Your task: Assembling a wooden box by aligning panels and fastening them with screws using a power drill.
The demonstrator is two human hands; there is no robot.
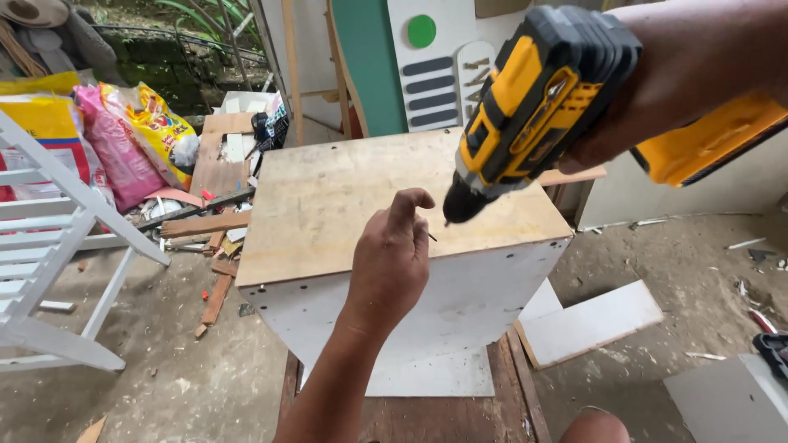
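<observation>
One yellow-and-black cordless drill (533, 102) sits clamped in the right hand (657, 82), whose fingers are mostly hidden behind its body; the battery end runs off the right edge. Its dark chuck points down-left at a small screw (430, 235), barely visible, pinched in the closed fingers (408, 205) of the left hand (390, 262). Both hover over the plywood top of one white cabinet box (394, 197). A loose white board (591, 321) lies on the floor, near right.
</observation>
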